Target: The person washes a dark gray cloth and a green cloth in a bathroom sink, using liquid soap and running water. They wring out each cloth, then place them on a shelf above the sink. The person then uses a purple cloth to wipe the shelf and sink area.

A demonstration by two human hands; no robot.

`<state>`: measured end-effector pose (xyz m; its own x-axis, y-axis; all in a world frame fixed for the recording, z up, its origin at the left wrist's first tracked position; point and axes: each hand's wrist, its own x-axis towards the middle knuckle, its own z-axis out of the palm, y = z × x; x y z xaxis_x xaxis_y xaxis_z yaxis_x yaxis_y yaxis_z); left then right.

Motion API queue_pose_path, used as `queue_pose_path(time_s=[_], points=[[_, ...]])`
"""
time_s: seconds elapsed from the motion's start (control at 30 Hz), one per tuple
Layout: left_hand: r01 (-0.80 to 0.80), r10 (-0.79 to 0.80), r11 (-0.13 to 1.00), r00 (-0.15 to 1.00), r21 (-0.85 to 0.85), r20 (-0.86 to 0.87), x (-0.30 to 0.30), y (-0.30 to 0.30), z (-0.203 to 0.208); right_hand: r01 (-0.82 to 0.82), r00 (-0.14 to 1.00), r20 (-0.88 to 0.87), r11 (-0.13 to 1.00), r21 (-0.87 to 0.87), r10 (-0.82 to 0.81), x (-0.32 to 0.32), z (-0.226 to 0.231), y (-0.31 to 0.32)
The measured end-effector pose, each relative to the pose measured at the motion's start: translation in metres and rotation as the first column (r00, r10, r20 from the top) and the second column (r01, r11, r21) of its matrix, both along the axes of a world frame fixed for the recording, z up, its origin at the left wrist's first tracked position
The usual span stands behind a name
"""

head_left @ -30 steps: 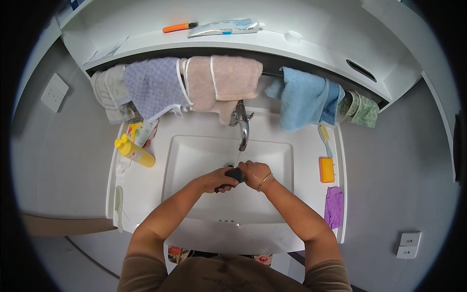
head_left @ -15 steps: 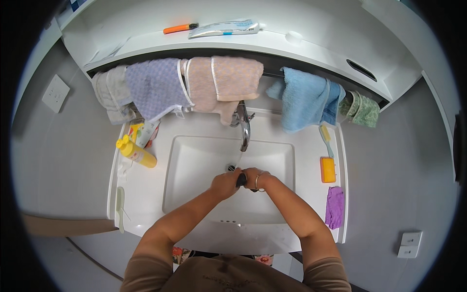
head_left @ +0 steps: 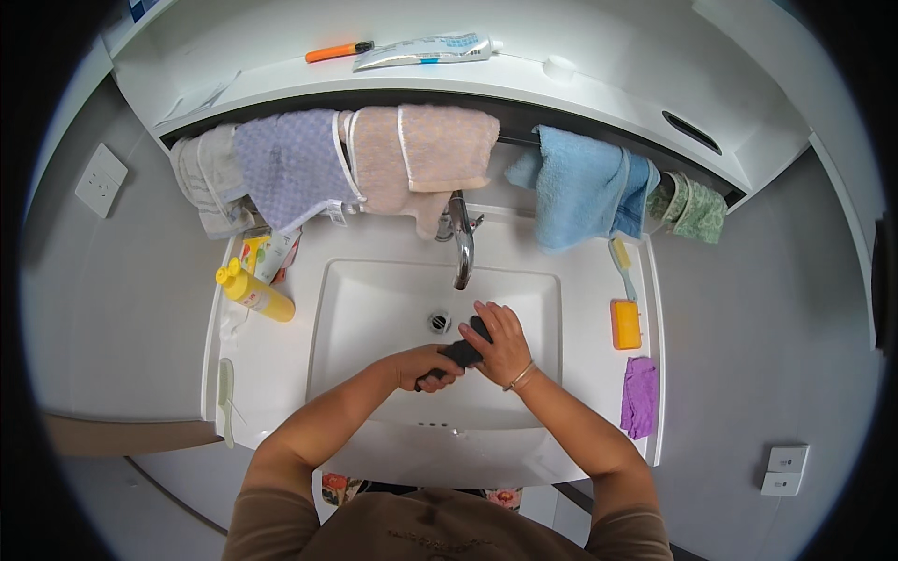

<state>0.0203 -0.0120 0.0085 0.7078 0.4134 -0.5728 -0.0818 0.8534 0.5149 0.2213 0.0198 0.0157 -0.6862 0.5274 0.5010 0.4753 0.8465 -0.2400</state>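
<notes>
Over the white sink basin (head_left: 355, 290), both hands are at a black, long and narrow thing (head_left: 461, 352); I cannot make out its exact kind. My left hand (head_left: 426, 366) is closed round its lower left part, and a dark end pokes out below the fingers. At its upper right end lies my right hand (head_left: 500, 346), its fingers stretched out and apart and its palm and thumb against the thing. A bracelet circles the right wrist. Beyond the hands are the drain (head_left: 439, 322) and the chrome faucet (head_left: 463, 252).
Yellow bottles (head_left: 254, 292) and a pale comb (head_left: 225, 397) lie on the left counter. To the right are a brush (head_left: 625, 269), an orange-yellow sponge (head_left: 626, 324) and a purple cloth (head_left: 640, 397). Towels (head_left: 295, 168) hang below a shelf holding a tube (head_left: 426, 51).
My hands have moved from close together under the spout toward me. The right hand has spread its fingers, and more of the black thing shows. A thin stream below the spout no longer shows.
</notes>
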Motion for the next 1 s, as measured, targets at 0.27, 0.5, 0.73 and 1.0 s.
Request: queue_pose_path(time_s=[0.27,0.5,0.73,1.0], points=[[0.119,-0.107,0.991,0.981,0.066,-0.163,-0.004,0.007,0.023,0.083,0.967,0.245,0.996,-0.017,-0.076,-0.005,0.008,0.01],[0.431,0.319,0.516,0.706,0.741,-0.633,0.004,-0.005,0.003,0.371,0.742,0.67,0.842,-0.391,-0.017,-0.026,0.036,0.006],[0.74,0.32,0.304,0.513,0.6,-0.796,0.011,-0.005,0.016,0.418,0.809,0.585,0.645,-0.64,0.056,-0.02,0.007,-0.001],[0.834,0.326,0.147,0.466,0.531,-0.822,0.009,-0.004,-0.003,0.313,0.936,0.348,0.326,-0.892,0.053,-0.016,-0.034,-0.012]])
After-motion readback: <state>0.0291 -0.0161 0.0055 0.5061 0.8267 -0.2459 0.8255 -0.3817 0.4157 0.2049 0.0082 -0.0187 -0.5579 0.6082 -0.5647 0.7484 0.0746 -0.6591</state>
